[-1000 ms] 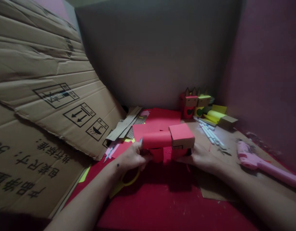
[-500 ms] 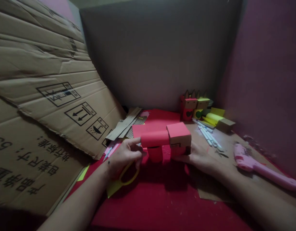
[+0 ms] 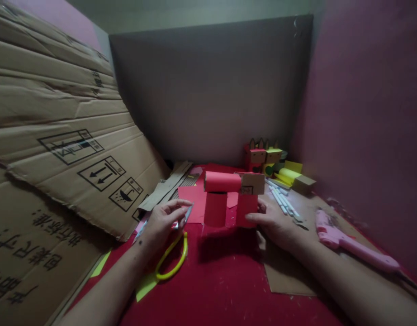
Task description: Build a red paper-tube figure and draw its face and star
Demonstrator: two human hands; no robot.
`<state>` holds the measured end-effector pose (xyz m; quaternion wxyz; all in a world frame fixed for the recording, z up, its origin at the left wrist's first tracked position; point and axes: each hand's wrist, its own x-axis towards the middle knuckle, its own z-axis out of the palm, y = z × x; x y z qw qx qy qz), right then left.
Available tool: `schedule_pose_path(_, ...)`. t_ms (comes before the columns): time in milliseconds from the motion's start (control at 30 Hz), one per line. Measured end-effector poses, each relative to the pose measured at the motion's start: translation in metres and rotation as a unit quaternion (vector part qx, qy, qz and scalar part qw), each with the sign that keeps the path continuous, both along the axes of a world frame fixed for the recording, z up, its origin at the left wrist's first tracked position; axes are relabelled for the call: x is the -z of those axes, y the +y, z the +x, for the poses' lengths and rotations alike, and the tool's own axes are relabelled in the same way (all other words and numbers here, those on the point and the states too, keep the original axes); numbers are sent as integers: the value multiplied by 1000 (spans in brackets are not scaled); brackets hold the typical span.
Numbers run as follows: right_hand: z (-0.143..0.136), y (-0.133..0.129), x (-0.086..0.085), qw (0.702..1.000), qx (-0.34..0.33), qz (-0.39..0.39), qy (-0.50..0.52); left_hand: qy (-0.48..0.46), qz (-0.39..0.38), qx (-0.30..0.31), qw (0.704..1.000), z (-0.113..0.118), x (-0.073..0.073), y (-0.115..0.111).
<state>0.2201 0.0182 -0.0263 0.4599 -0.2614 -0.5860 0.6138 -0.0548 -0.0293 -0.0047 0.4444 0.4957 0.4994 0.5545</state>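
My right hand (image 3: 274,222) grips a red paper-covered cardboard figure (image 3: 223,182) low on its right side, with the thumb in front. A horizontal tube forms its body, a brown cardboard box (image 3: 252,184) is its head end, and red legs stand below. My left hand (image 3: 164,219) is apart from the figure, to its left, with fingers stretched out. Scissors with yellow handles (image 3: 185,253) are just below that hand. A blade shows beside its fingertips; I cannot tell if the fingers touch it.
A large cardboard sheet (image 3: 69,181) leans at left. Two finished-looking figures, one red (image 3: 255,156) and one yellow (image 3: 272,157), stand at the back. White pens (image 3: 283,199) and a pink glue gun (image 3: 354,246) lie at right. Red paper (image 3: 191,203) and cardboard strips (image 3: 168,183) lie behind.
My left hand has let go of the figure's tube and drawn back left. The figure has turned, showing the tube's open end and its legs more fully. The camera view has shifted slightly.
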Motion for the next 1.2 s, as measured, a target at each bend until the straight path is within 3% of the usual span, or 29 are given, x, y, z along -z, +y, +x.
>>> schedule_pose_path(100,0,0,-2,998,-29,-12,56,37,-23,-5,999,1,2,-1)
schedule_pose_path(367,1,0,-5,997,-30,-12,69,117,-35,12,992,-8,8,9)
schedule_pose_path(533,1,-1,-4,996,-39,-19,78,54,-21,72,996,14,-1,-8)
schedule_pose_path(767,-5,-3,3,1000,11,-23,-10,-21,-2,193,981,44,1,-17)
schedule_pose_path(967,-12,-9,4,999,16,-25,-37,23,8,157,987,42,10,-11)
schedule_pose_path(1200,-9,-8,1,994,25,10,-105,102,32,127,986,38,9,-7)
